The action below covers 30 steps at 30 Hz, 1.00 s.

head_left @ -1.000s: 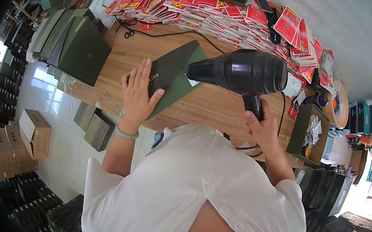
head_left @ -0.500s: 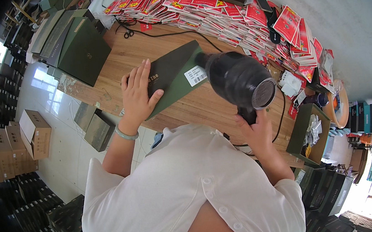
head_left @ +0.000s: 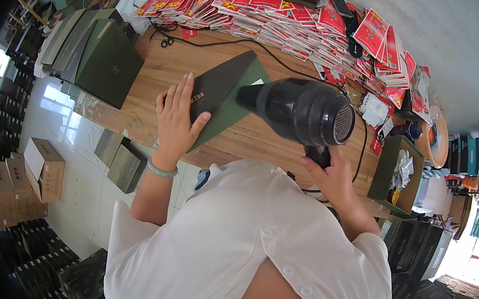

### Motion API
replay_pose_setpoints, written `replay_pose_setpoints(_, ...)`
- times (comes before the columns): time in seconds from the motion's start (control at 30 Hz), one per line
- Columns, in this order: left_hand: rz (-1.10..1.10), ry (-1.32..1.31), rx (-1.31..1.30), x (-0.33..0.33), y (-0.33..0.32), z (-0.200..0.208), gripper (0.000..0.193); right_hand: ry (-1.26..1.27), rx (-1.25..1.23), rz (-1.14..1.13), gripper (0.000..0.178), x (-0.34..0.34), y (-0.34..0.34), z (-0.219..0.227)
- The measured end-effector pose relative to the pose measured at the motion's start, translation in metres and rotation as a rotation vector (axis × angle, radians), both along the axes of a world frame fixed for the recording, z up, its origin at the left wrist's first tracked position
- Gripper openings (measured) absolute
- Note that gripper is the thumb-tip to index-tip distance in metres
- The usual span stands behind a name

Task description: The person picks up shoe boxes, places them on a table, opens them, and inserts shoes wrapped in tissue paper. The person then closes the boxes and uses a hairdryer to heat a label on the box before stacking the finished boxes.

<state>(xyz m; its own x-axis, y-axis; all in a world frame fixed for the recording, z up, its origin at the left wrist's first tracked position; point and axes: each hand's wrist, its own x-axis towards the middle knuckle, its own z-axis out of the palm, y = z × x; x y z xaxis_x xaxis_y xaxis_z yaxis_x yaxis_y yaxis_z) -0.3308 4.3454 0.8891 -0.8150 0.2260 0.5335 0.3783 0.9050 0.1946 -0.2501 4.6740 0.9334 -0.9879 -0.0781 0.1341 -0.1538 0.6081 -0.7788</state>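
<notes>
Your box [head_left: 218, 96] lies on the surface [head_left: 163, 78] under your left fingers: stiff and straight-edged, a matt dark face meeting a green one along a slant. Your left hand [head_left: 177, 121] rests flat on the dark face, thumb spread out, the other fingers almost straight and close together, laid over the box rather than wrapped round it. Your right hand [head_left: 337, 179] has its fingers closed round the handle of the dryer [head_left: 300, 110], some hidden. The dryer is shiny black plastic, ribbed and bulging, with a round mesh grille at the back; its nozzle overlaps the green face, though you cannot tell whether they touch. Beyond both sets of fingers, a thin black cord [head_left: 227, 43] curves over the wood grain, and glossy red packets [head_left: 276, 33] lie heaped. Right of your right fingers, an open box [head_left: 385, 171] holds crumpled clear wrap [head_left: 402, 171]. Left of your left fingers stands a tall, smooth green box [head_left: 109, 67]; its contents are hidden.
</notes>
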Motion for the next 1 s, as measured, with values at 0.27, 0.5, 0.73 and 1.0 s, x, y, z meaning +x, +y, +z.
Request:
replay_pose_setpoints(0.27,-0.004,-0.002,0.005,0.0,-0.001,-0.001,0.079,0.021,0.044,0.015,0.053,0.001,-0.002,-0.001)
replay_pose_setpoints(0.5,-0.002,0.006,0.002,-0.001,-0.001,-0.001,0.08,0.018,0.038,0.024,0.05,0.001,-0.001,0.0)
replay_pose_setpoints(0.73,-0.012,0.013,0.01,-0.002,-0.002,0.0,0.08,0.019,0.023,0.01,0.047,0.014,0.006,0.0)
replay_pose_setpoints(1.0,-0.018,0.011,0.009,-0.001,-0.002,0.0,0.08,0.014,0.014,-0.001,0.049,0.015,0.006,0.001)
